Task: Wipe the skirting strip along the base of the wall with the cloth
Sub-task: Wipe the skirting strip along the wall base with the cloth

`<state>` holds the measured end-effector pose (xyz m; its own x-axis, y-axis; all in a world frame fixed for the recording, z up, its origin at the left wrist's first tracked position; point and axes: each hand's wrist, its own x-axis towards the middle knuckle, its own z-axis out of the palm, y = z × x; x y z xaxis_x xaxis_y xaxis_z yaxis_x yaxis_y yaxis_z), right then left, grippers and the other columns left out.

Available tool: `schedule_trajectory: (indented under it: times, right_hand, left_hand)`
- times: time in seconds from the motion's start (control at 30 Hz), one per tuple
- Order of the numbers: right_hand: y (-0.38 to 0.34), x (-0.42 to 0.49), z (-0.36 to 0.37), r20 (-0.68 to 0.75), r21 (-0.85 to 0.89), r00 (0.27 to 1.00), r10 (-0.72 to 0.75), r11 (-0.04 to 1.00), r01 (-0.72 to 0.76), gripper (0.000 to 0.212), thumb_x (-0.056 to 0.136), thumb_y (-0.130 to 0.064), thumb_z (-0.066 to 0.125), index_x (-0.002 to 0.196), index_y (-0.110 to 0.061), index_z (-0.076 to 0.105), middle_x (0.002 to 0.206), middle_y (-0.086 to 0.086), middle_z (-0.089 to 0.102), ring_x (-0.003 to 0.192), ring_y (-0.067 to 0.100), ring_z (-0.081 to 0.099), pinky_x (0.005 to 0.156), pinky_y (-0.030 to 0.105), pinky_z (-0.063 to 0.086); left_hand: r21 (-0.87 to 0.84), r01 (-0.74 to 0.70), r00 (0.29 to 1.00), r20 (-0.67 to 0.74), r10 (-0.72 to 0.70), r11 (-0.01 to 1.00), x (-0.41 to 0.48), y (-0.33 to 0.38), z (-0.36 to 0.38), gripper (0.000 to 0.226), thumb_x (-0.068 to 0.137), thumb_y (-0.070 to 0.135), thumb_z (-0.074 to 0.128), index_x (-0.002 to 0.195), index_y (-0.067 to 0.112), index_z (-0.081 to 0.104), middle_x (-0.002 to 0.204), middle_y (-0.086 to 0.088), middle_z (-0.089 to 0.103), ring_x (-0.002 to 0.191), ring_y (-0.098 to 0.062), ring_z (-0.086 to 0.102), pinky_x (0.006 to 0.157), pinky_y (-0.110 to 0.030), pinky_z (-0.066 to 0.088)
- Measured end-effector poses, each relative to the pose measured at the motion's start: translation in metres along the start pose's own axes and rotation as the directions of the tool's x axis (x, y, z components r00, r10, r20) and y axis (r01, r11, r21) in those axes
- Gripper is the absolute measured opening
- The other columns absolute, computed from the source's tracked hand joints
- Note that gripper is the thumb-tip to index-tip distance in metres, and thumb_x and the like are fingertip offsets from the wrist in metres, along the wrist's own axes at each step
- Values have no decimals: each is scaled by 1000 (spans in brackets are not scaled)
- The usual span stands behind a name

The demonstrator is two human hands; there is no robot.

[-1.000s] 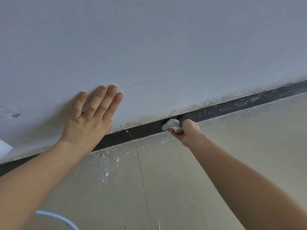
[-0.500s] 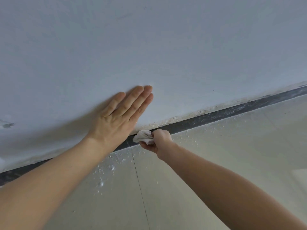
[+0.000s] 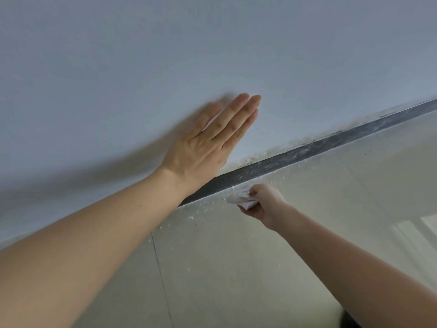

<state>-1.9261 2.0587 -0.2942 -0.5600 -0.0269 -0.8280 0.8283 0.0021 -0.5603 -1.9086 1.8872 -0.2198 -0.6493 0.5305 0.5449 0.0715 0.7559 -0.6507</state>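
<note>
From my head view, my left hand (image 3: 201, 147) lies flat and open against the grey wall (image 3: 212, 48), fingers straight. My right hand (image 3: 262, 204) grips the crumpled white cloth (image 3: 238, 197), pressed at the bottom edge of the dark, dust-streaked skirting strip (image 3: 307, 152), where white crumbs (image 3: 201, 214) dot the floor (image 3: 236, 268).

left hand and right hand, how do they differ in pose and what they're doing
The left hand lies flat with straight fingers; the right hand is curled. The left hand holds nothing and presses the wall; the right hand grips the cloth at the lower edge of the skirting strip. Both are bare.
</note>
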Motion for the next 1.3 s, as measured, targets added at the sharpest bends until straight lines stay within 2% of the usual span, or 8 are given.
schedule_trajectory:
  times: [0.13,0.3,0.43,0.57,0.77,0.93,1.1,1.3]
  right_hand:
    - [35,14,19,183,22,978,97,994,-103,16,90,3,44,104,1,51,84,17,54,65,22,56,54,30,53]
    - [28,13,44,394,208,911,122,954,-218,21,95,5,39,108,11,55,96,24,62,94,36,63,91,39,52]
    - [1,32,35,293,241,945,144,946,-219,19,89,11,38,89,9,56,94,24,63,109,39,61,94,40,52]
    - [-30,55,-7,179,280,983,37,956,-87,37,93,7,35,130,5,42,129,28,49,111,39,58,68,37,61]
    - [-49,60,-74,-12,571,999,50,820,-34,13,93,3,41,91,3,54,118,25,58,94,36,65,85,39,57]
    - [-6,36,-32,315,210,934,166,948,-239,15,92,8,42,97,7,57,98,21,58,104,34,60,99,41,47]
    - [-38,47,-4,368,187,916,158,953,-240,34,93,6,36,125,9,47,114,25,58,85,32,63,69,37,61]
    - [-89,48,-79,226,370,973,44,920,-127,21,95,6,31,101,13,49,101,33,58,100,45,63,55,39,59]
  left_hand:
    - [108,-18,999,46,13,994,6,7,8,64,97,26,36,155,12,12,159,-1,8,146,-19,11,116,-36,-2]
    - [161,20,996,88,-35,987,7,7,7,77,90,27,47,155,13,8,158,-8,-18,145,-21,-17,116,-37,-8]
    - [201,2,989,143,-31,980,5,8,3,73,92,31,40,155,13,7,158,-8,-18,145,-20,-19,116,-37,-11]
    - [224,-6,984,173,-33,975,5,10,3,72,93,32,39,155,14,6,159,-8,-16,146,-20,-18,116,-38,-12]
    - [215,-15,978,207,-31,977,5,10,2,71,95,34,38,155,15,6,159,-8,-16,146,-19,-17,116,-37,-12]
    - [206,-16,975,218,-30,978,4,11,4,72,93,33,41,155,14,8,159,-7,-16,146,-19,-16,116,-38,-14]
    - [199,-46,971,240,-3,979,3,8,1,73,93,33,41,155,15,8,159,-7,-16,146,-19,-17,116,-37,-16]
    - [225,-45,975,220,-6,973,4,9,5,76,93,35,42,154,14,2,159,-9,-18,145,-20,-19,115,-39,-16]
